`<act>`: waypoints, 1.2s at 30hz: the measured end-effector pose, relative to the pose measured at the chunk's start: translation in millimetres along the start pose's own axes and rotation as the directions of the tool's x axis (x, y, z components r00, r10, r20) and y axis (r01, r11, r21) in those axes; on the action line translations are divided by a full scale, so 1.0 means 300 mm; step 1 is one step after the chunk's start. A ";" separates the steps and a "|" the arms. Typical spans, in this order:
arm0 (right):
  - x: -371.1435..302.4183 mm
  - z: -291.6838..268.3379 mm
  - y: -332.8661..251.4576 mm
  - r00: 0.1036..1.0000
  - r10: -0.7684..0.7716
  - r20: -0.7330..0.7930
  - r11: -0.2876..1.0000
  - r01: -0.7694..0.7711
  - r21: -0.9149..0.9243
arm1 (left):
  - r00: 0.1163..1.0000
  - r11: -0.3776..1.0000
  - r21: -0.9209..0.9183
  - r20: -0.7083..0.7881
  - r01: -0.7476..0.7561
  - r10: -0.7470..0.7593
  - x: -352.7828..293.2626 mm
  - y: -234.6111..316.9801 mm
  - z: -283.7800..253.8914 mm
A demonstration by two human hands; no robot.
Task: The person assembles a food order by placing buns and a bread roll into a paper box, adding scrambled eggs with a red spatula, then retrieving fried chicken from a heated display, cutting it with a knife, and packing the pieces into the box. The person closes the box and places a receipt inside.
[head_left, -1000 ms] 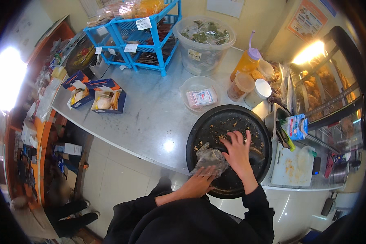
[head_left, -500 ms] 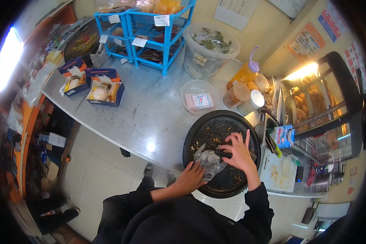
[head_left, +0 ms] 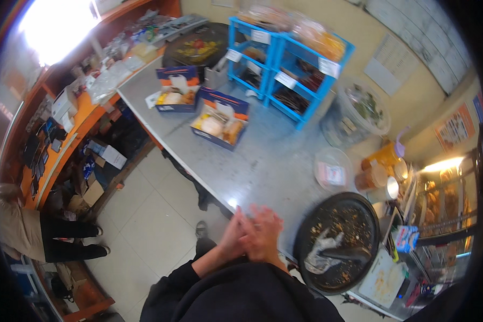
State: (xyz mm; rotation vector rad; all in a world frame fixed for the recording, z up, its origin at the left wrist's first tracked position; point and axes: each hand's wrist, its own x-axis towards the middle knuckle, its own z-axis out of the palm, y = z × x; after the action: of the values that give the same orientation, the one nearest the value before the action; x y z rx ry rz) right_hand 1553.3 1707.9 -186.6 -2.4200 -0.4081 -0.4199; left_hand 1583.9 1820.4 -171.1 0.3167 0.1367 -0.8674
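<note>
Pressed together in front of my body, at the table's front edge, are my left hand (head_left: 233, 237) and my right hand (head_left: 264, 232). Fingers of both are stretched out, slightly blurred, and nothing shows between them. To their right sits a round black tray (head_left: 317, 222) scattered with brown crumbs. A crumpled clear plastic bag (head_left: 322, 252) lies on it, beside a long dark tool (head_left: 348, 253) whose kind I cannot make out. Two open cardboard food boxes stand farther off: the nearer box (head_left: 216, 140) and the farther box (head_left: 176, 107) hold rice and other food.
Blue tiered racks (head_left: 298, 115) and a clear bucket (head_left: 335, 126) stand along the back. A shallow container (head_left: 322, 182), a yellow squeeze bottle (head_left: 383, 155) and a lit food warmer (head_left: 445, 198) are to the right. A person (head_left: 24, 225) stands at the left.
Both hands have left the tray, letting go of the plastic bag and dark tool, and have come together to the left. The view has turned left.
</note>
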 end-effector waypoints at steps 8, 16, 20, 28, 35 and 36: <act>0.311 0.419 -0.211 0.893 -0.107 0.438 0.992 0.122 -0.008 | 0.547 0.535 0.368 -0.081 -0.761 0.833 -0.433 0.751 -0.190; 0.755 0.619 -0.206 0.988 0.134 0.076 0.973 -0.145 0.181 | 0.502 0.248 0.887 -0.020 -0.391 0.865 -0.397 1.134 -0.348; 1.006 0.747 -0.163 0.990 0.133 -0.041 0.983 -0.126 0.134 | 0.570 0.199 0.928 0.019 -0.316 0.821 -0.235 1.305 -0.420; 1.581 1.129 -0.161 0.976 0.168 -0.135 0.929 -0.203 -0.310 | 0.656 -0.473 0.857 0.238 0.206 0.716 -0.045 1.671 -0.555; 1.619 1.289 -0.117 0.951 0.306 0.054 0.845 -0.245 -0.475 | 0.797 -0.385 0.911 0.121 0.148 0.592 0.103 1.871 -0.770; 1.592 1.279 -0.137 0.960 0.266 0.086 0.863 -0.197 -0.465 | 0.817 -0.378 0.918 0.126 0.119 0.563 0.110 1.895 -0.782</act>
State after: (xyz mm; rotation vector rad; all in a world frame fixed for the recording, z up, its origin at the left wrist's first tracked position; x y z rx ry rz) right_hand 2042.2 2071.7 -261.9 -2.9263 -0.0742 -0.2468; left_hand 2043.4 2216.6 -277.2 2.2560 -0.3626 -0.1105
